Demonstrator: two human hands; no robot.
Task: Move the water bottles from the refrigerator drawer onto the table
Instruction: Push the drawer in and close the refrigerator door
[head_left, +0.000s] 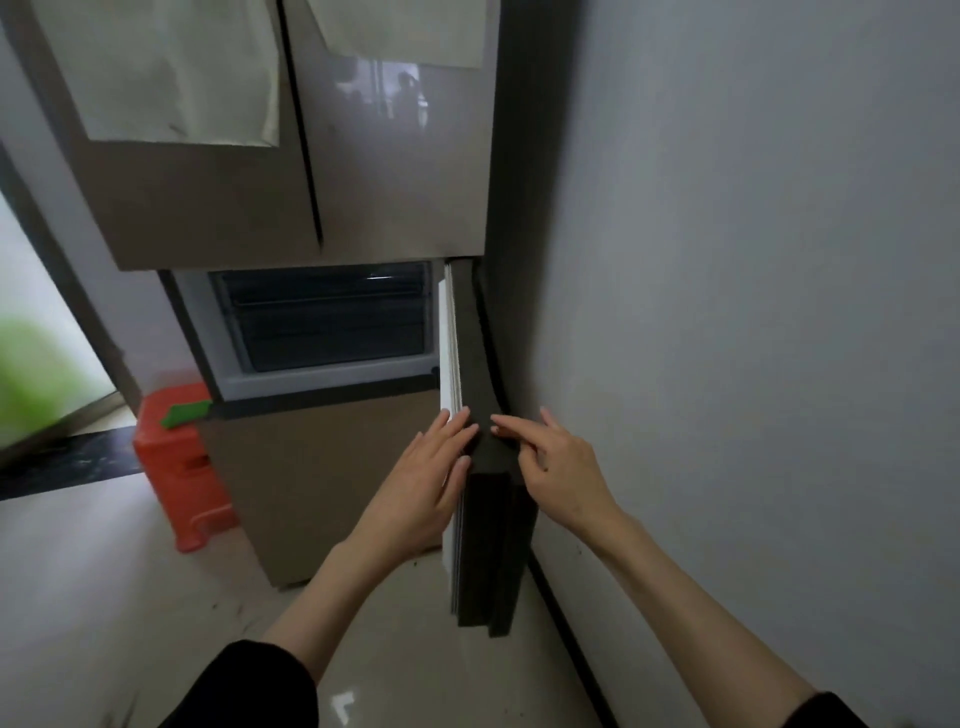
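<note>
My left hand (423, 480) lies flat with straight fingers on the open refrigerator door (485, 519); my right hand (558, 467) touches its edge, fingers loosely bent. Dark drawer (327, 319) exposed; no bottles visible.

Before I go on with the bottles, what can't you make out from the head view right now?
- Water bottles: none visible; the open compartment is dark behind its drawer fronts.
- Table: outside the frame.
- Fridge door: seen edge-on, so its shelves are hidden.
- Left hand and right hand: on the door's top edge; contact unclear, fingertips blurred.
- Green thing on the red stool: too blurred to identify.
</note>
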